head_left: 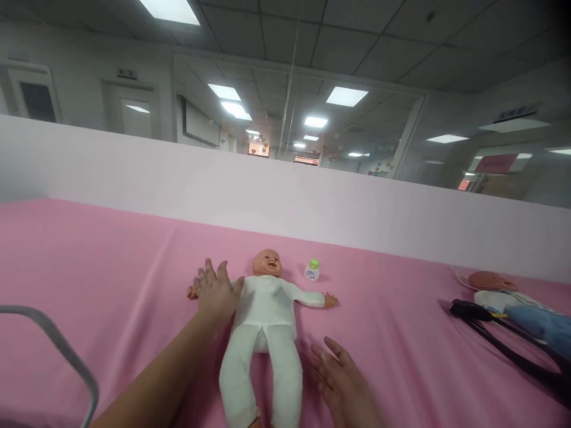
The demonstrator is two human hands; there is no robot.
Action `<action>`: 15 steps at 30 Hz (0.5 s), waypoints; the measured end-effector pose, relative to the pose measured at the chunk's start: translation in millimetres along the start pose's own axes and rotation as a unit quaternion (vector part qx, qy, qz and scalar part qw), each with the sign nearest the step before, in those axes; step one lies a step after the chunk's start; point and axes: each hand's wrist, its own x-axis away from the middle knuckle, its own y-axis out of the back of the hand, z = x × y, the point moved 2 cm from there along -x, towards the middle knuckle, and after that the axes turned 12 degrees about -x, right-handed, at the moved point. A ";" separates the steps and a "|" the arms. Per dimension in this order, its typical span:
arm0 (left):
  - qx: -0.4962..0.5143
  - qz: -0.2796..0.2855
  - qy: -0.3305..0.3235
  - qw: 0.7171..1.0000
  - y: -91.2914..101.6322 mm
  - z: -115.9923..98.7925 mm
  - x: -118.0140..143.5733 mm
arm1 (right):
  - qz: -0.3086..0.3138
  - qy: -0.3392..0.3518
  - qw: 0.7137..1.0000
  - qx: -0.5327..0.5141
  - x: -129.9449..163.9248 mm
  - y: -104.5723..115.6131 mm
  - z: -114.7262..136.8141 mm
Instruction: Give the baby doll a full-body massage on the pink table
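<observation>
A baby doll (266, 324) in a white one-piece suit lies face up on the pink sheet (111, 261), arms spread, head toward the far wall. My left hand (215, 291) rests flat, fingers apart, over the doll's arm on the left side. My right hand (339, 374) lies open on the sheet just right of the doll's legs, holding nothing. A small white bottle with a green cap (312, 270) stands upright beside the doll's head on the right.
A second doll (495, 284) lies at the right edge with blue cloth (542, 324) and black straps (491, 333) over it. A grey metal rail (57, 348) curves in at the lower left. A low pale partition wall (285, 196) borders the far side.
</observation>
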 end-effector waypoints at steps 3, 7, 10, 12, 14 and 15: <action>0.018 0.078 -0.064 0.995 4.2 -35.1 13.4 | 0.013 -0.087 0.994 -0.071 -14.9 -21.3 3.1; 0.050 0.177 -0.169 0.968 -0.4 -72.4 25.0 | 0.047 -0.137 0.987 -0.067 -35.7 -51.1 0.5; 0.073 0.216 -0.192 0.955 -9.6 -81.4 25.2 | 0.058 -0.144 0.987 -0.050 -48.2 -66.6 -3.3; 0.095 0.222 -0.192 0.951 -16.0 -79.9 23.6 | 0.072 -0.145 0.986 -0.039 -54.8 -75.1 -6.2; 0.117 0.216 -0.189 0.951 -20.9 -75.4 22.6 | 0.097 -0.148 0.983 -0.042 -61.9 -83.8 -9.9; 0.128 0.212 -0.188 0.951 -22.4 -72.9 22.5 | 0.111 -0.144 0.982 -0.045 -66.1 -88.2 -12.0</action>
